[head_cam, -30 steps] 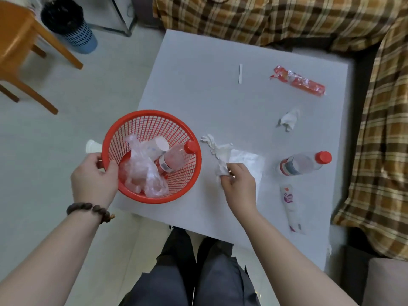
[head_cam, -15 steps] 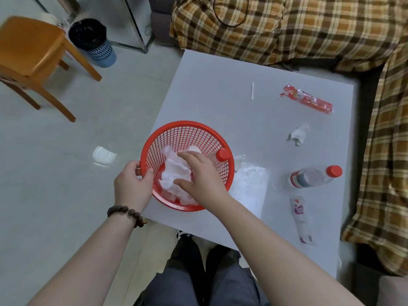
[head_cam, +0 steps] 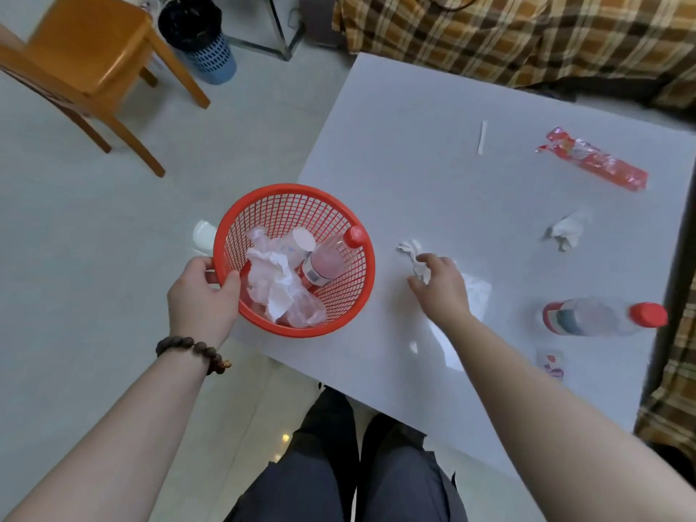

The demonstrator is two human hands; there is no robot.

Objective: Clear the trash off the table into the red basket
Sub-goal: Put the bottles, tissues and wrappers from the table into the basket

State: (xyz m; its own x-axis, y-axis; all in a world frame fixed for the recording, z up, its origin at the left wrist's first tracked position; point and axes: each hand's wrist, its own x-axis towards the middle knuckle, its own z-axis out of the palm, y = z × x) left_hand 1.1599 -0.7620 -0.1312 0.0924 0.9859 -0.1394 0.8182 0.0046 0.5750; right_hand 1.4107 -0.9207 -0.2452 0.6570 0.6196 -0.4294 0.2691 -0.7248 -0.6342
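The red basket (head_cam: 297, 190) sits at the left edge of the white table (head_cam: 414, 163); my left hand (head_cam: 201, 295) grips its near rim. Inside lie a red-capped bottle (head_cam: 325, 263), crumpled tissue (head_cam: 271, 273) and clear plastic. Right of the basket, my right hand (head_cam: 442, 288) pinches a small crumpled tissue (head_cam: 408, 250) lying on the table. A flat white tissue (head_cam: 476, 295) is partly hidden under that hand. Further right lie a plastic bottle (head_cam: 595, 318), a small tube (head_cam: 550, 361), another tissue ball (head_cam: 568, 229), a red wrapper (head_cam: 591, 163) and a white strip (head_cam: 482, 137).
An orange chair (head_cam: 86, 58) and a black-lined bin (head_cam: 196, 35) stand on the floor at the far left. A plaid-covered sofa (head_cam: 527, 32) borders the table's far and right sides. My knees are under the near edge.
My right hand carried one tissue into the basket, left it there, and came back right onto the crumpled tissue on the table. My left hand stayed on the rim.
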